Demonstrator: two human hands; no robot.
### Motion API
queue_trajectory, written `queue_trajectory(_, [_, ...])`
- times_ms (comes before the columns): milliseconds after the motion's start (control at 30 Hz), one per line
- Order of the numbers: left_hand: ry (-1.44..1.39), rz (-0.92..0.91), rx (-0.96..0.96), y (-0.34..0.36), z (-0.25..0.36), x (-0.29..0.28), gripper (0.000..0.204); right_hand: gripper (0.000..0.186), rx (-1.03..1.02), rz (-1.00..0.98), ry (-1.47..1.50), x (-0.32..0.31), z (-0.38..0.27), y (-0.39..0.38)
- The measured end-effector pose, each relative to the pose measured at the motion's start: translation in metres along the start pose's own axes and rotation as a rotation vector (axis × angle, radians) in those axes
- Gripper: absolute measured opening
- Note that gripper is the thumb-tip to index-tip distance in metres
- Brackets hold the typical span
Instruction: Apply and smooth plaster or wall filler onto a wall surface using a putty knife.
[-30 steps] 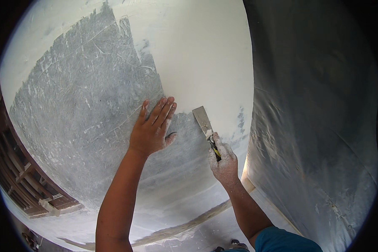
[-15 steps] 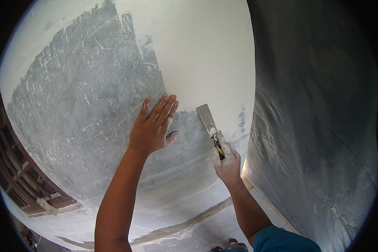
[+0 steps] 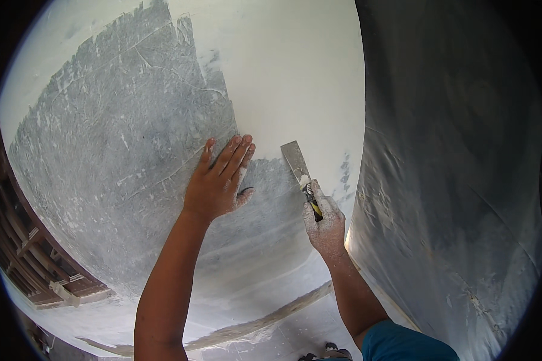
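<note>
My left hand [image 3: 217,183] lies on the mottled grey part of the wall [image 3: 108,126], fingers spread near the edge of a smooth white coated patch [image 3: 292,72]. To its right, my right hand [image 3: 325,225], dusted white, grips a putty knife [image 3: 296,159] by its black-and-yellow handle. The knife's flat metal blade points up along the wall, its tip at the lower border of the white patch, with some white compound near the handle end. I cannot tell whether the blade touches the surface.
A dark brown wooden grille [image 3: 27,240] is set in the wall at left. A dark, wrinkled plastic sheet [image 3: 451,150] hangs along the right side. Part of a pale, splattered floor [image 3: 307,325] and a shoe [image 3: 331,352] show at the bottom.
My right hand and the putty knife have moved up and slightly to the right over the last second. My left hand has shifted only slightly upward.
</note>
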State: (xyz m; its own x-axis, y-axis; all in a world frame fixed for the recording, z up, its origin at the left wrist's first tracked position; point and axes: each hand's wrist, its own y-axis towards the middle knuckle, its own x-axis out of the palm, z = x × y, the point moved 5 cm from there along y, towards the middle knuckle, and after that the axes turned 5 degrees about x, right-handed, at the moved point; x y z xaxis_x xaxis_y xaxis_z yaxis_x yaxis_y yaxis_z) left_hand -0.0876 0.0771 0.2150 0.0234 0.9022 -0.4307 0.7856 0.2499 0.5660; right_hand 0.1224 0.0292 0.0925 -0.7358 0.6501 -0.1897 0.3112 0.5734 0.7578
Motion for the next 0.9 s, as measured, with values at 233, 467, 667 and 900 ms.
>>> queue_trajectory(233, [-0.017, 0.009, -0.002, 0.001, 0.001, -0.002, 0.099, 0.056, -0.013, 0.028, 0.053, 0.002, -0.013, 0.018])
queue_trajectory(467, [-0.025, 0.018, -0.008, 0.001, -0.001, -0.001, 0.099, 0.054, -0.003, 0.0, 0.008, -0.003, -0.013, 0.02])
queue_trajectory(667, [-0.032, 0.025, 0.002, 0.002, 0.002, 0.002, 0.1, 0.054, 0.006, -0.029, 0.008, -0.002, -0.001, 0.005])
queue_trajectory(900, [-0.025, 0.012, 0.002, 0.001, 0.001, -0.001, 0.099, 0.053, 0.031, -0.037, 0.03, -0.004, -0.006, 0.012])
